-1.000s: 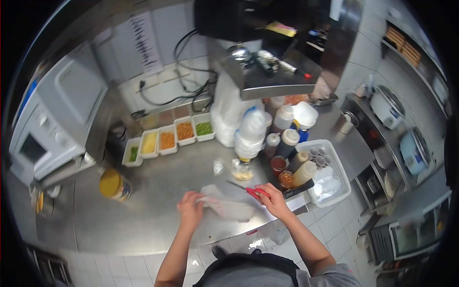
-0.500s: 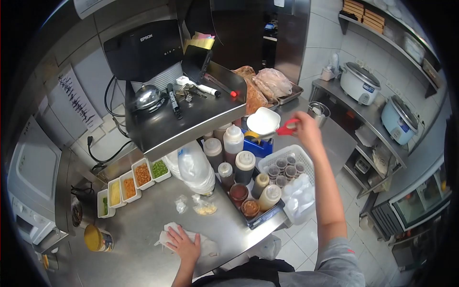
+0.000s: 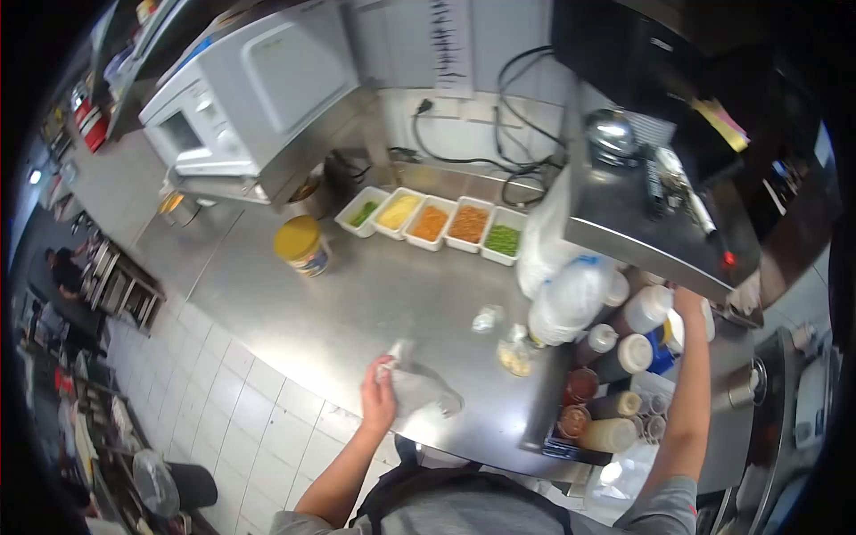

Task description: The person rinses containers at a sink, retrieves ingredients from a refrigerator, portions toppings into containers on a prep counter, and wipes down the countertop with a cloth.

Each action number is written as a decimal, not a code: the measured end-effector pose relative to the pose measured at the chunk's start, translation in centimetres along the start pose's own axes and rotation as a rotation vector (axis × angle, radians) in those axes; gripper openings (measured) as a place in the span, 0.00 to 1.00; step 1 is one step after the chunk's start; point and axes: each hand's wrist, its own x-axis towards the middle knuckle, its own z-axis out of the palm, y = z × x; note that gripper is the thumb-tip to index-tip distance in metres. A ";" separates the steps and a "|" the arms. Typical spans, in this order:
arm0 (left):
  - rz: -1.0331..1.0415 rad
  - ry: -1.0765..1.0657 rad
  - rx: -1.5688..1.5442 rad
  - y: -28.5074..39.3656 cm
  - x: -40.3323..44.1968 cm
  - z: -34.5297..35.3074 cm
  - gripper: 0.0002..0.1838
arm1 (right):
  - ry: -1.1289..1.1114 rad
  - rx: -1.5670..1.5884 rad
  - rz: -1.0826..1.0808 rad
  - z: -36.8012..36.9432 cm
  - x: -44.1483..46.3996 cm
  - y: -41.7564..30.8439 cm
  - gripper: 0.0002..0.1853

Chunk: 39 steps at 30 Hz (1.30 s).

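Note:
My left hand is closed on the edge of a crumpled whitish cloth lying on the steel counter near its front edge. My right hand reaches in beside the raised steel shelf, close to the blue tape dispenser and a white bowl. Its fingers are hidden, and no scissors show there. Squeeze bottles and open sauce jars fill a dark tray below that forearm. Between the hands lie a small knotted bag and a bag with pale yellow pieces.
Several white tubs of chopped toppings line the back wall. A yellow-lidded tub stands on the left of the counter. A white microwave sits above it. Full plastic bags stand near the shelf.
The view has swung left. My left hand, flat on the cloth before, now grips its edge. My right hand, earlier raised with red-handled scissors, has moved in beside the shelf; the scissors are out of sight.

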 end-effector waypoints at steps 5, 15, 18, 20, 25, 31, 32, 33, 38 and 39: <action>0.147 -0.014 0.281 -3.2 1.2 -10.4 0.24 | 0.421 0.607 0.228 -7.0 -7.1 -1.5 0.15; -0.159 -0.142 0.902 -16.0 13.6 -4.3 0.42 | -0.098 0.814 -0.228 -7.6 -15.7 -35.0 0.21; 0.152 -0.339 0.800 -16.6 20.9 -1.0 0.37 | 0.062 0.254 -0.139 -0.5 -14.2 -39.9 0.25; 0.354 -0.473 0.719 -17.0 24.6 1.9 0.35 | 0.051 0.148 -0.049 2.1 -13.8 -41.0 0.25; 0.548 -0.664 0.583 -12.6 23.9 9.7 0.33 | -0.019 0.256 0.024 6.4 -14.7 -39.5 0.20; 0.649 -0.815 0.446 -6.3 17.5 18.5 0.34 | 0.211 0.451 0.302 -0.4 -18.7 -38.3 0.16; 0.658 -0.874 0.399 -4.7 15.7 18.9 0.35 | 0.216 0.493 0.352 -2.5 -19.4 -38.4 0.15; 0.699 -0.945 0.379 -3.2 13.3 19.0 0.35 | 0.221 0.537 0.400 -4.4 -20.0 -38.3 0.14; 0.801 -0.950 0.418 -4.9 10.3 14.3 0.37 | 0.353 0.720 0.462 -9.0 -23.5 -38.1 0.13; 0.800 -0.870 0.489 -7.0 12.4 12.7 0.37 | 0.355 0.782 0.502 -9.3 -24.1 -38.2 0.14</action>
